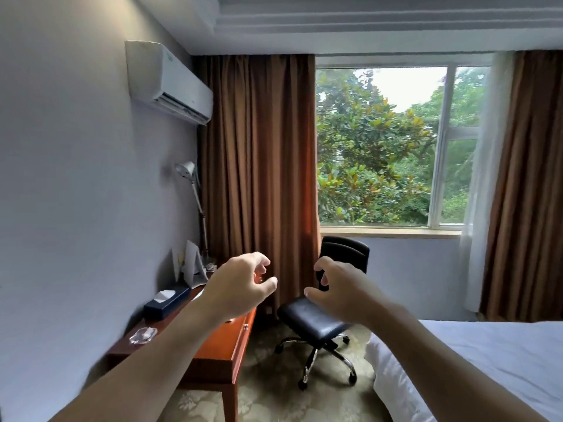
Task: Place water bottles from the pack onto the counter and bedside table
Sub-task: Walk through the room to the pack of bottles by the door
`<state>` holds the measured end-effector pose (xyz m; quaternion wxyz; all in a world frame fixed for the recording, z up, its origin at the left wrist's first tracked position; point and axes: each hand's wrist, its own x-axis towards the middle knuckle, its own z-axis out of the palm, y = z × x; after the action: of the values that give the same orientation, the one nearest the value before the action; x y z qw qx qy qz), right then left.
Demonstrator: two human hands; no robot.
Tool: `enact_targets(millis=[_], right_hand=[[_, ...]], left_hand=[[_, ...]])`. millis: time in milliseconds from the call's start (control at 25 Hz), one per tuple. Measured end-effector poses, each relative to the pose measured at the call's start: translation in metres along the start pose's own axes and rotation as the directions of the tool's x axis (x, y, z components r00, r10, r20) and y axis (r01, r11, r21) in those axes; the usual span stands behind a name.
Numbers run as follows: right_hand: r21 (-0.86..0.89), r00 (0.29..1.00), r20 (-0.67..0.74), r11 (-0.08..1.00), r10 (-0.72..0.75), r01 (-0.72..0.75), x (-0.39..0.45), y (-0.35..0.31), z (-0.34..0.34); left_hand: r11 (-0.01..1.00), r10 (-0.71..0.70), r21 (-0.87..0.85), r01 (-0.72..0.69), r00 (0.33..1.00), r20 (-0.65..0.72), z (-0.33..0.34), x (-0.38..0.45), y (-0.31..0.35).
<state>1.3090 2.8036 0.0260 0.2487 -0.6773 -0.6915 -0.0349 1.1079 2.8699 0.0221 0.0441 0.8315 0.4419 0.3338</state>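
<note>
Head view: left hand (pixel 240 287) and right hand (pixel 341 289) raised side by side, apart, fingers curled loosely, both empty. No bottles or pack visible. No readable writing. Desk (pixel 213 354) edge at left, chair (pixel 316 315) between desk and bed (pixel 487 360).

- The orange-brown wooden desk (pixel 217 345) stands along the wall at 9 o'clock.
- On it lie a dark tissue box (pixel 166 303), a clear glass ashtray-like dish (pixel 142 335) nearer the viewer, white folded cards (pixel 192 264) and a desk lamp (pixel 195 208) at the far end.
- The white bed (pixel 493 357) fills 4 o'clock.
- A black office chair (pixel 320 318) stands on the patterned carpet (pixel 274 391).
</note>
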Motion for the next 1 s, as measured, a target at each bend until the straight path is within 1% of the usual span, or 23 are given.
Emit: enact_targets(millis=[160,280,400,480,560,680,720,840,960,1000], right_hand=[[0.036,0.997,0.032,0.997,-0.074,0.073,0.043,-0.009,0.015],[0.11,0.979,0.043,0.975,-0.199,0.193,0.075,-0.041,0.039],[0.211,0.926,0.089,0.915,-0.367,0.343,0.096,-0.1,0.077],[0.29,0.863,0.099,0.844,-0.496,0.452,0.101,-0.154,0.1],[0.376,0.773,0.112,0.747,-0.624,0.548,0.09,-0.224,0.117],[0.488,0.613,0.071,0.564,-0.787,0.666,0.053,-0.325,0.129],[0.518,0.549,0.05,0.492,-0.834,0.7,0.036,-0.361,0.131],[0.57,0.38,-0.003,0.311,-0.925,0.761,-0.018,-0.45,0.131],[0.623,0.201,-0.088,0.103,-0.976,0.775,-0.081,-0.525,0.129],[0.641,0.144,-0.114,0.038,-0.983,0.767,-0.104,-0.546,0.128]], left_hand=[[0.994,-0.085,0.066,0.088,0.995,-0.043,-0.006,0.011,-0.017],[0.965,-0.201,0.14,0.22,0.969,-0.142,-0.029,-0.003,-0.044],[0.875,-0.372,0.234,0.425,0.897,-0.239,-0.069,-0.049,-0.086],[0.783,-0.472,0.279,0.556,0.823,-0.315,-0.103,-0.094,-0.111],[0.664,-0.546,0.34,0.666,0.742,-0.389,-0.147,-0.149,-0.125],[0.518,-0.565,0.383,0.765,0.642,-0.518,-0.208,-0.227,-0.131],[0.464,-0.573,0.373,0.804,0.593,-0.566,-0.229,-0.257,-0.13],[0.308,-0.599,0.331,0.892,0.452,-0.661,-0.28,-0.335,-0.117],[0.139,-0.552,0.29,0.947,0.317,-0.771,-0.315,-0.409,-0.095],[0.073,-0.533,0.258,0.963,0.257,-0.806,-0.323,-0.434,-0.084]])
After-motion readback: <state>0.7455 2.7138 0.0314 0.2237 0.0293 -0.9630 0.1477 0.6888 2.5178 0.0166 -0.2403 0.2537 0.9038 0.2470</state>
